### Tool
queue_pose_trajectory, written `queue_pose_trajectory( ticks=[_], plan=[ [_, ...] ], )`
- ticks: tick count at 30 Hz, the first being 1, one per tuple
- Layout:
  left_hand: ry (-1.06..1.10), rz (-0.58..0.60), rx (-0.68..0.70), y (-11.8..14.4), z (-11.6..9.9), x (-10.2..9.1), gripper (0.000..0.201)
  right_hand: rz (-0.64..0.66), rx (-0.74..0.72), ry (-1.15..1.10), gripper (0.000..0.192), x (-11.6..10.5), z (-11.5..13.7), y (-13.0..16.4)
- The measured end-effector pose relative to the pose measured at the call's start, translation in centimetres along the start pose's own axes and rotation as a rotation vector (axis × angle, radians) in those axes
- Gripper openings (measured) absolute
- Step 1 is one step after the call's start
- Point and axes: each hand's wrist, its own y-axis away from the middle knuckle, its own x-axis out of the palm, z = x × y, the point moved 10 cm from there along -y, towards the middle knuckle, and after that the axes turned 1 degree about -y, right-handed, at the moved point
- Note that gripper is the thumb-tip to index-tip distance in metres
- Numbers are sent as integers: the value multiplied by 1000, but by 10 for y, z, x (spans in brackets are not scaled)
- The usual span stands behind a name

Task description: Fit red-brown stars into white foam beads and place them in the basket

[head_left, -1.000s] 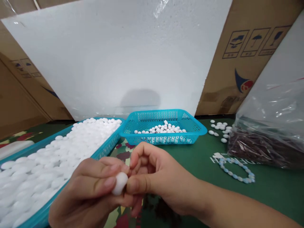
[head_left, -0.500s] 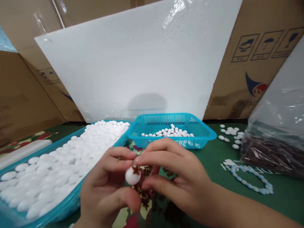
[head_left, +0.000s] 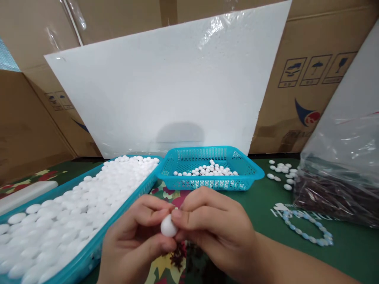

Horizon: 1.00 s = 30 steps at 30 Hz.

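Fingertips of both hands meet on a small white pellet [head_left: 168,227], held low in the middle of the view above the green table [head_left: 349,244]. The left hand [head_left: 134,240] pinches it from below and behind, curled narrow; the right hand [head_left: 213,227] presses its forefinger onto the pellet's right side. The pellet looks egg-shaped, its long axis tilted slightly from upright, though fingers hide much of it. Just left lies a large blue tray [head_left: 89,258] heaped with white pellets; beyond the hands sits a small blue basket [head_left: 251,167] holding a few round ones. To the right are loose pellets [head_left: 280,170], a blue bead bracelet [head_left: 308,233] and a clear plastic bag [head_left: 340,173] of dark pieces.
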Motion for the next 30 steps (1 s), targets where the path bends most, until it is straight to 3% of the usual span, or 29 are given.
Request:
queue_pose_trajectory(
  ticks=[10,15,23,30],
  plan=[
    [63,40,-134,4,16,3,13,11,29,-139,17,7,-12,10],
    [87,-7,-139,-2,17,3,10,33,45,-178,17,11,-15,13],
    [118,135,-103,1,13,13,10,-201,26,-247,14,2,-12,23],
    [172,158,-85,-8,9,16,12,-120,71,-143,4,-1,-17,13]
  ],
)
